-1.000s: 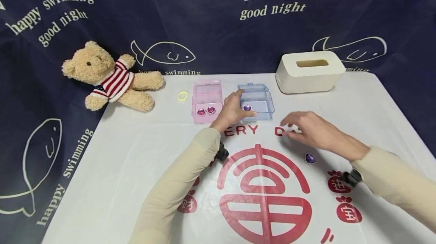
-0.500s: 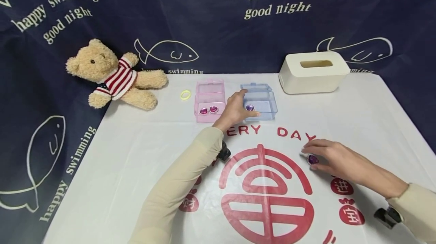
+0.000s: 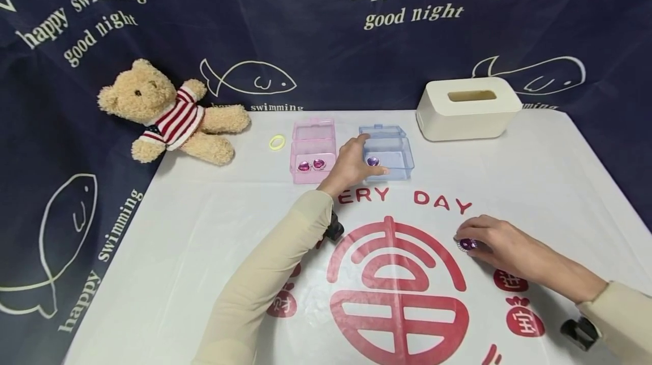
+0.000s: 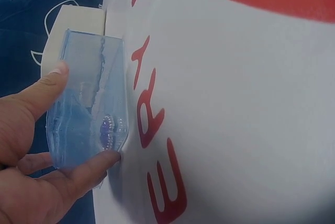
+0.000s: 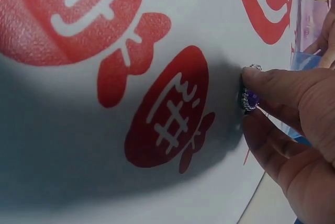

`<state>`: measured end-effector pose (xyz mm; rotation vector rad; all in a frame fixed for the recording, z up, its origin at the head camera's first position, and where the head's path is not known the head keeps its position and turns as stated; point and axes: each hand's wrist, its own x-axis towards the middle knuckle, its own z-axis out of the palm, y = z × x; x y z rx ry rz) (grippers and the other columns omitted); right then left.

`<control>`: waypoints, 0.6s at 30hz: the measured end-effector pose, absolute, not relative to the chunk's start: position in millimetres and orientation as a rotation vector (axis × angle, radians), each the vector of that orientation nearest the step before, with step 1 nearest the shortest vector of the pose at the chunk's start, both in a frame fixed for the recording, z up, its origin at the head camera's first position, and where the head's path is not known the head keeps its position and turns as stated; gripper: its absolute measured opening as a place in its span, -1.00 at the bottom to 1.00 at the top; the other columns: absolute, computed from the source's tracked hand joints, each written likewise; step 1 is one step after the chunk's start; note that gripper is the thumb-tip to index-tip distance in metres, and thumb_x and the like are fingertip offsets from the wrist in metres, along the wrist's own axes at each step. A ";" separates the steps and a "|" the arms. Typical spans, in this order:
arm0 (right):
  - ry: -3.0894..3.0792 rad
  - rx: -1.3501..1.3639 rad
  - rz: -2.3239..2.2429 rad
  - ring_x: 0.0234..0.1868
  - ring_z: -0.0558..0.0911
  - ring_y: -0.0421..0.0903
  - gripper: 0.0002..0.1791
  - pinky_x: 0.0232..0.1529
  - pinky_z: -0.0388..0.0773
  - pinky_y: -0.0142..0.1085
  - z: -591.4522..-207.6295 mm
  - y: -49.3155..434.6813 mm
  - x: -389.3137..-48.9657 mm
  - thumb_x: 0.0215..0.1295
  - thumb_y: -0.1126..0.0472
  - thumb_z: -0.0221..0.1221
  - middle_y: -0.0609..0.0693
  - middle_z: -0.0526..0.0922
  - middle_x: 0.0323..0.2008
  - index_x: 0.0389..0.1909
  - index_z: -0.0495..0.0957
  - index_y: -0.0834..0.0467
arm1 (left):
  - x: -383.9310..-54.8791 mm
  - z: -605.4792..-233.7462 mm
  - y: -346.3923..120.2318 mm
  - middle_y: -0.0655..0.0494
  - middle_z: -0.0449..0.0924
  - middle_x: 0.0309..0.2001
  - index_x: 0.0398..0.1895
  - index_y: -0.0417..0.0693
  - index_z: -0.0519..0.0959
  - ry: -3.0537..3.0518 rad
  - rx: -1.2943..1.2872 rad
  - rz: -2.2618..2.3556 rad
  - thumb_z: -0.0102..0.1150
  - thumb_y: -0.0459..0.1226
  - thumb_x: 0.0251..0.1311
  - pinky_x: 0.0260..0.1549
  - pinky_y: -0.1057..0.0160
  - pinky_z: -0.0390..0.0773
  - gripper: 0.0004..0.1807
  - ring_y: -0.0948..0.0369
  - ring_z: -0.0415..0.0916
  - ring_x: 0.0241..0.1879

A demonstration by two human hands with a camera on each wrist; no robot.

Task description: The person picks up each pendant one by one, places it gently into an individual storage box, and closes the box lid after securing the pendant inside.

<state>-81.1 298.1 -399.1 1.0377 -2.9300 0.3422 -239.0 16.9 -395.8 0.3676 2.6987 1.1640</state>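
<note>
My left hand (image 3: 351, 166) holds the left side of an open, clear blue plastic box (image 3: 402, 167), its thumb along the front. In the left wrist view, the thumb and fingers span the blue box (image 4: 84, 96). Inside that box lies a purple gem with a beaded rim (image 3: 373, 161). On the right, low over the tablecloth, my right hand (image 3: 506, 249) pinches a second purple gem (image 3: 466, 244). The right wrist view shows this gem (image 5: 252, 97) between thumb and fingertips. An open pink box (image 3: 314, 130) left of the blue one contains two pink gems (image 3: 312, 165).
A yellow ring (image 3: 277, 142) lies left of the pink box. Farther left a teddy bear (image 3: 175, 119) in a striped top leans by the navy curtain (image 3: 326, 31). A cream tissue box (image 3: 468, 113) stands at the back right. The white tablecloth (image 3: 204, 252) carries red print.
My right hand has moved right and toward me from beside the blue box to the loose purple gem, and its fingers have closed on it. The left hand stays at the blue box.
</note>
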 end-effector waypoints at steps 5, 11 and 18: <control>-2.934 1.054 0.322 -0.23 0.64 -0.14 -0.58 -0.23 0.70 -0.23 -399.0 297.5 -81.8 -0.27 0.27 0.56 -0.09 0.67 -0.25 -0.26 0.70 0.11 | -240.4 -398.8 15.9 -0.12 0.34 0.33 0.44 -0.12 0.18 2.716 0.376 1.153 0.52 -0.05 -0.10 0.30 0.13 0.39 0.04 0.05 0.33 0.29; -2.845 1.149 0.284 -0.27 0.62 -0.20 -0.56 -0.27 0.69 -0.28 -390.6 291.6 -90.5 -0.32 0.24 0.58 -0.11 0.65 -0.29 -0.29 0.69 0.08 | -240.8 -399.3 15.5 -0.11 0.34 0.34 0.44 -0.11 0.18 2.712 0.370 1.152 0.52 -0.05 -0.10 0.30 0.12 0.40 0.03 0.05 0.33 0.29; -2.712 1.210 0.344 -0.24 0.64 -0.13 -0.52 -0.25 0.69 -0.19 -358.2 274.0 -118.8 -0.36 0.32 0.58 -0.03 0.67 -0.25 -0.27 0.68 0.15 | -240.0 -398.6 15.7 -0.11 0.34 0.34 0.44 -0.12 0.18 2.715 0.363 1.160 0.52 -0.06 -0.10 0.29 0.13 0.41 0.04 0.06 0.34 0.27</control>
